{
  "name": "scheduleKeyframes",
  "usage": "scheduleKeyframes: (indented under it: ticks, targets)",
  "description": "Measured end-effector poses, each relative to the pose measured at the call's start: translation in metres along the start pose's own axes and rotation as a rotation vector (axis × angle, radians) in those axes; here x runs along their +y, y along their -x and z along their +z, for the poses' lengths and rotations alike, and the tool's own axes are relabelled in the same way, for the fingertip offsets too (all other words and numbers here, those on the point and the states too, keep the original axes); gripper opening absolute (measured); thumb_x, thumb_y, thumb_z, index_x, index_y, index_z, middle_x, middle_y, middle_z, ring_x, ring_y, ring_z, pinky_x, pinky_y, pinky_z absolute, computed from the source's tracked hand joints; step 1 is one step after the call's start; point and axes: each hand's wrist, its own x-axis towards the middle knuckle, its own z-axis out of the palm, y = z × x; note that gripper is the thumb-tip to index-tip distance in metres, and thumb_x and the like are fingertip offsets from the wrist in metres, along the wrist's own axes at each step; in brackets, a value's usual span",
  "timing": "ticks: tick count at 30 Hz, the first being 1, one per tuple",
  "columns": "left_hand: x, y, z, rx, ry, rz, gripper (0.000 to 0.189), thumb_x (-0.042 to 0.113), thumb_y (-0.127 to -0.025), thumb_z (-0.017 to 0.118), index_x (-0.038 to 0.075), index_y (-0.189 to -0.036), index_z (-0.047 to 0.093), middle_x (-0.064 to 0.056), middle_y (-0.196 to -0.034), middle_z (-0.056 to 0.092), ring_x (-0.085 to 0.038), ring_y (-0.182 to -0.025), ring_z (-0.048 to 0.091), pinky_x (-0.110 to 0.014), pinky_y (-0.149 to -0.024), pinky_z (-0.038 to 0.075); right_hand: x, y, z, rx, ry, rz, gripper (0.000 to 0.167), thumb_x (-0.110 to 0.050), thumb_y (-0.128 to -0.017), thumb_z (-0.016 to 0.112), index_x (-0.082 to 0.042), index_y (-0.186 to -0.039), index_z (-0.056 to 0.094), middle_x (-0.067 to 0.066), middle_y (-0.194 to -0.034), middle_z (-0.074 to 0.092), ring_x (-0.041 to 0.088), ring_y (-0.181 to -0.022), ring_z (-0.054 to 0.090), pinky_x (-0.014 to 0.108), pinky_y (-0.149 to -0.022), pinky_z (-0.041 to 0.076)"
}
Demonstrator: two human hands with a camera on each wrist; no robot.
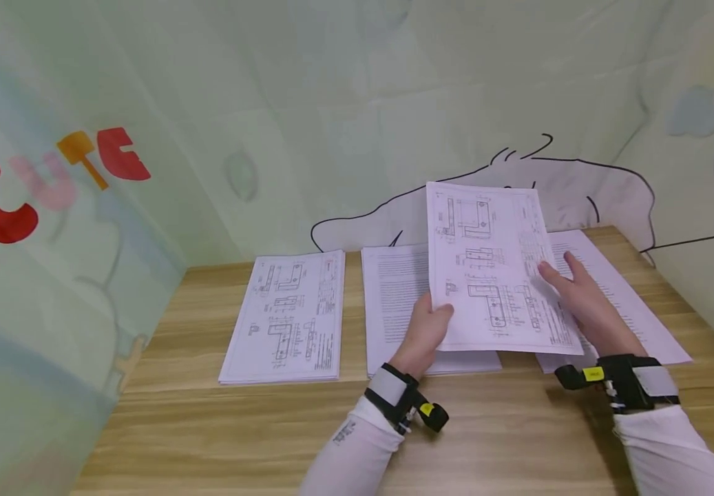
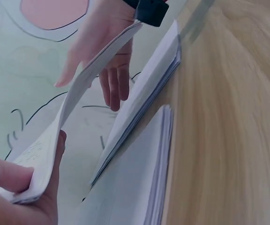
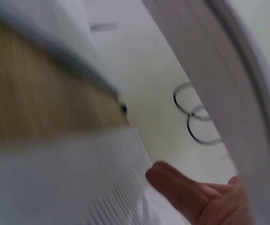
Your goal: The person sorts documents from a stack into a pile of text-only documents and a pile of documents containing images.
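Observation:
A thin sheaf of technical drawings (image 1: 487,269) is held up, tilted, above the table in the head view. At its lower left corner my left hand (image 1: 423,334) grips it, thumb on the printed face and fingers behind, as the left wrist view also shows with the bent sheaf (image 2: 74,96). By the sheaf's right edge is my right hand (image 1: 592,306), its fingers extended (image 2: 114,86) and thumb apart. Beneath the sheaf, partly hidden, lies a stack of text pages (image 1: 394,303). Another stack of printed pages (image 1: 623,296) lies under the right hand.
At the left of the wooden table (image 1: 208,427) lies a stack of similar drawings (image 1: 282,317). Behind the table hangs a printed cloth backdrop (image 1: 332,124). Both wrists wear black straps with small cameras (image 1: 434,417).

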Motion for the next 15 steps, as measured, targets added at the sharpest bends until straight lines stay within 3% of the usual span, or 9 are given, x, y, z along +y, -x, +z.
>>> scheduleKeyframes:
  ticks: [2,4,5,7,12,15]
  targets:
    - [0.002,0.002,-0.014,0.001,-0.004,0.008,0.029,0.015,-0.091,0.047,0.023,-0.119,0.052,0.007,-0.104,0.057,-0.011,-0.096,0.054,-0.033,-0.083,0.041,-0.005,0.002,0.013,-0.095,-0.190,-0.008,0.085,-0.060,-0.083,0.047,-0.034,-0.145,-0.005,0.017,-0.138,0.036,0.032,-0.109,0.053,0.044,-0.084,0.047]
    - [0.003,0.004,-0.027,0.009,-0.002,0.016,0.030,0.015,-0.091,0.047,0.022,-0.120,0.051,0.006,-0.106,0.057,-0.012,-0.099,0.053,-0.034,-0.085,0.040,-0.012,0.006,0.027,-0.180,-0.365,-0.019,0.074,-0.051,-0.085,0.052,-0.034,-0.145,0.011,0.007,-0.119,0.054,0.023,-0.094,0.063,0.038,-0.072,0.052]
    - [0.003,0.006,-0.033,0.020,-0.007,0.019,0.030,0.015,-0.092,0.047,0.021,-0.121,0.051,0.005,-0.107,0.057,-0.012,-0.100,0.053,-0.035,-0.087,0.040,-0.015,0.009,0.035,-0.212,-0.442,-0.023,0.069,-0.046,-0.086,0.054,-0.032,-0.143,0.018,0.003,-0.111,0.059,0.022,-0.093,0.064,0.040,-0.073,0.052]
    - [0.004,0.009,-0.047,0.044,-0.020,0.030,0.031,0.014,-0.092,0.046,0.020,-0.123,0.050,0.004,-0.111,0.056,-0.013,-0.105,0.051,-0.036,-0.091,0.038,-0.023,0.014,0.048,-0.244,-0.529,-0.049,0.062,-0.038,-0.088,0.056,-0.026,-0.141,0.026,0.001,-0.108,0.062,0.022,-0.094,0.064,0.039,-0.074,0.051]
    - [0.013,0.016,-0.086,0.057,-0.057,0.044,0.035,0.016,-0.092,0.045,0.020,-0.127,0.048,0.003,-0.121,0.054,-0.013,-0.113,0.048,-0.036,-0.097,0.035,-0.041,0.028,0.081,-0.223,-0.494,-0.134,0.052,-0.028,-0.093,0.051,-0.017,-0.140,0.031,0.005,-0.110,0.060,0.019,-0.092,0.063,0.032,-0.072,0.052]
    - [0.021,0.022,-0.113,0.043,-0.082,0.054,0.033,0.020,-0.092,0.048,0.022,-0.125,0.050,0.002,-0.118,0.057,-0.014,-0.108,0.054,-0.036,-0.090,0.041,-0.049,0.034,0.105,-0.182,-0.427,-0.163,0.049,-0.028,-0.094,0.049,-0.010,-0.137,0.035,0.008,-0.110,0.060,0.020,-0.091,0.064,0.032,-0.072,0.052]
